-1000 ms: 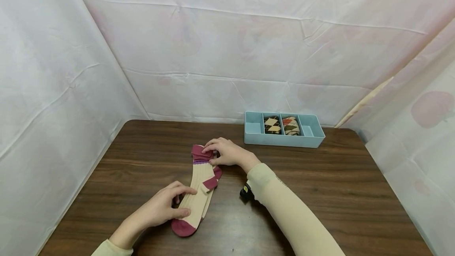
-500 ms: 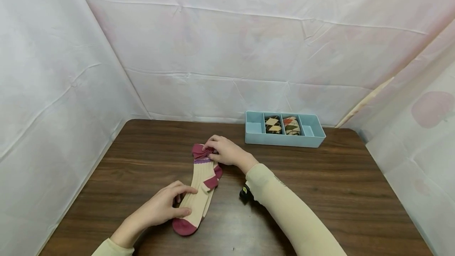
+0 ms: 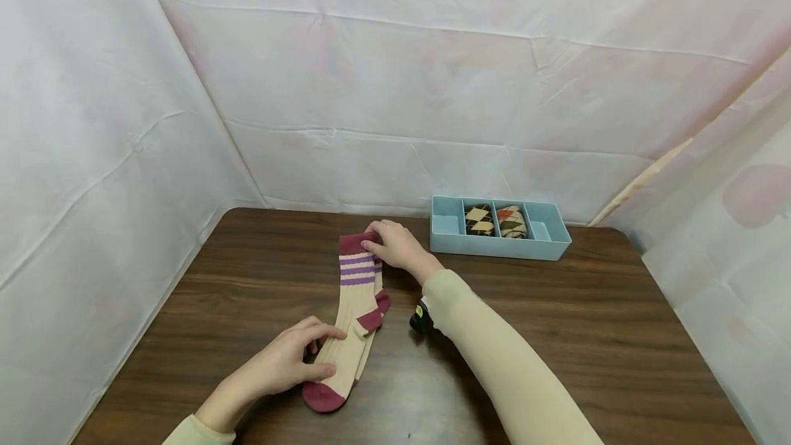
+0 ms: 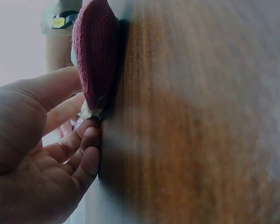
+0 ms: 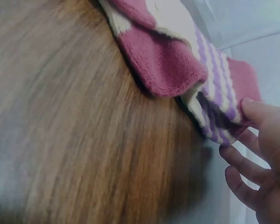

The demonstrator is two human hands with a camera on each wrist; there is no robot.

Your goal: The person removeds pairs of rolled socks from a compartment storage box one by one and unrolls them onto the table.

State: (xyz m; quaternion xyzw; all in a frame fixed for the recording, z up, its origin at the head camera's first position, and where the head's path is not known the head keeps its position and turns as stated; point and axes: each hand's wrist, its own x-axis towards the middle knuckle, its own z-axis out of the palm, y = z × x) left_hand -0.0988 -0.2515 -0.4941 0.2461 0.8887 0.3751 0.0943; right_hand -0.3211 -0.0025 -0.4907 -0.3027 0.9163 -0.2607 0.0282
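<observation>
A pair of cream socks (image 3: 353, 307) lies on the table, one on top of the other, toes toward me. Their toes, heels and cuffs are maroon, and purple stripes run below the cuff. My left hand (image 3: 287, 357) rests on the foot of the upper sock, thumb near the maroon toe (image 4: 95, 51) and index fingertip further up. At the far end, my right hand (image 3: 398, 247) pinches the corner of the cuff (image 5: 246, 79), thumb on top and fingers at the underside. The cuff lies unfolded and flat. Most of the lower sock is hidden beneath the upper one.
A light blue divided box (image 3: 500, 246) stands at the back right of the wooden table (image 3: 556, 335). Two of its middle compartments hold rolled argyle socks, one dark (image 3: 479, 220), one with orange (image 3: 511, 222). White fabric walls (image 3: 371, 88) close off the back and sides.
My right hand has moved away from me with the cuff, which was folded over and now lies straight, showing the purple stripes. The left hand has stayed on the foot of the sock.
</observation>
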